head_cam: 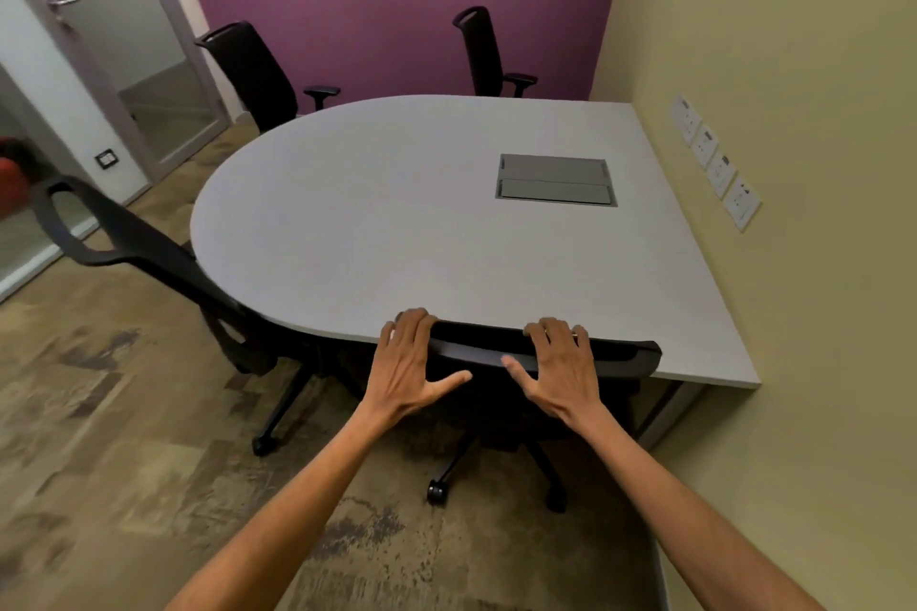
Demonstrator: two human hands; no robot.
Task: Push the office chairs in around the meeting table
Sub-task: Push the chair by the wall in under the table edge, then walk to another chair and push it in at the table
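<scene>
A grey meeting table [397, 223] with a rounded left end fills the middle. Right in front of me a black office chair [625, 355] is tucked against the table's near edge. My left hand [409, 362] and my right hand [563, 365] rest on the top of its backrest, fingers curled over the rim and thumbs spread. A second black chair [134, 238] stands at the rounded left end, its seat under the table. Two more black chairs, one at the far left [248, 70] and one at the far side [484, 50], stand back from the table by the purple wall.
The table's right side abuts a beige wall with several sockets [714, 159]. A grey cable hatch [556, 179] is set into the tabletop. A glass partition and a door [64, 30] are at the left. Patterned brown carpet [124, 437] covers the floor.
</scene>
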